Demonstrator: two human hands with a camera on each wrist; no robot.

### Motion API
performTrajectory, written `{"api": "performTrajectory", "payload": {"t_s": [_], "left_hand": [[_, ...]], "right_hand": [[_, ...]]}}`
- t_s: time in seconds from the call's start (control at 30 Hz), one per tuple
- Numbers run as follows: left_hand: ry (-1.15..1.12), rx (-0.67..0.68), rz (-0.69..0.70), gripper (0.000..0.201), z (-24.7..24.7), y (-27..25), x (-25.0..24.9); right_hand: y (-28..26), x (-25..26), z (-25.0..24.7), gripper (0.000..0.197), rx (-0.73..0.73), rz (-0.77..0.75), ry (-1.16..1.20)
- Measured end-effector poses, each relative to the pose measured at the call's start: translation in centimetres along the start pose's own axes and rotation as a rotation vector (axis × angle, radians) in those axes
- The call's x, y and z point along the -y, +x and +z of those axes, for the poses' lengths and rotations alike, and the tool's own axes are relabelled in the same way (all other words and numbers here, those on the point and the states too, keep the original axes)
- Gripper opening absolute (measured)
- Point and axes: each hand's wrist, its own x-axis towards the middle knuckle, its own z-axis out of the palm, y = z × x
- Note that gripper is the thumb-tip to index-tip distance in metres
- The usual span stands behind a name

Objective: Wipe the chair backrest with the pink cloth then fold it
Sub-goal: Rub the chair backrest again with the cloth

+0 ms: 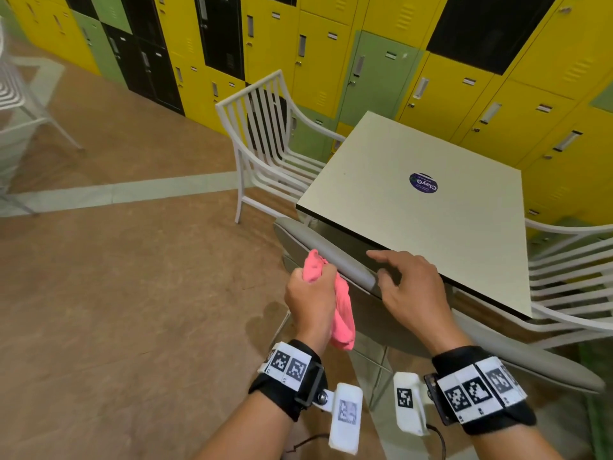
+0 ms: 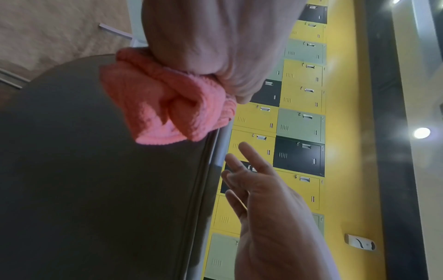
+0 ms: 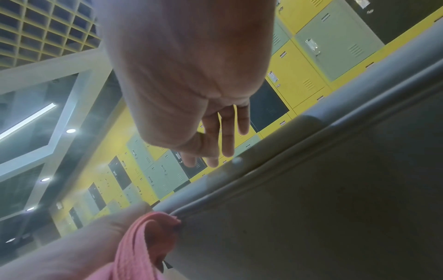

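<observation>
My left hand [image 1: 311, 293] grips a bunched pink cloth [image 1: 343, 313], holding it against the back face of the grey chair backrest [image 1: 335, 257] near its left end. The cloth [image 2: 167, 106] bulges out under my fist, pressed to the dark backrest [image 2: 84, 170]. My right hand [image 1: 408, 283] hovers at the backrest's top edge, fingers spread and relaxed, holding nothing. In the right wrist view its fingers [image 3: 227, 136] hang straight just above the rounded top rail [image 3: 311, 136], and the cloth [image 3: 146, 236] shows at the bottom.
A square pale table [image 1: 431, 194] stands just beyond the backrest. White slatted chairs sit at its far left [image 1: 265, 137] and right [image 1: 570, 280]. Yellow, green and black lockers [image 1: 331, 44] line the wall. Brown floor [image 1: 116, 293] lies to the left.
</observation>
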Motion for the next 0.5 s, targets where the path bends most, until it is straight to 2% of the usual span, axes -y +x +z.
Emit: {"api": "performTrajectory", "payload": {"t_s": [0.07, 0.1, 0.2, 0.23, 0.3, 0.4, 0.5], "left_hand": [[0.002, 0.007, -0.013, 0.018, 0.3, -0.9, 0.4], [0.006, 0.016, -0.019, 0.018, 0.6, -1.5, 0.7], [0.046, 0.1, -0.048, 0.02, 1.6, -4.0, 1.6], [0.055, 0.129, -0.055, 0.02, 1.9, -4.8, 1.9], [0.072, 0.138, -0.049, 0.019, 2.5, -5.8, 2.2], [0.078, 0.077, -0.055, 0.019, 2.1, -5.3, 1.4], [0.039, -0.111, -0.042, 0.02, 0.2, -2.5, -1.2]], "right_hand": [[-0.5, -0.4, -0.3, 0.027, -0.02, 0.001, 0.012], [-0.7, -0.7, -0.4, 0.027, -0.023, -0.001, 0.009], [-1.4, -1.7, -0.8, 0.049, 0.011, 0.01, -0.006], [-1.6, -2.0, -1.0, 0.052, 0.018, 0.023, 0.001], [-2.0, -2.5, -1.2, 0.046, 0.012, 0.036, 0.021], [-2.6, -3.6, -1.7, 0.032, 0.027, 0.034, -0.016], [-3.7, -5.0, -2.6, 0.035, 0.094, 0.062, -0.084]]}}
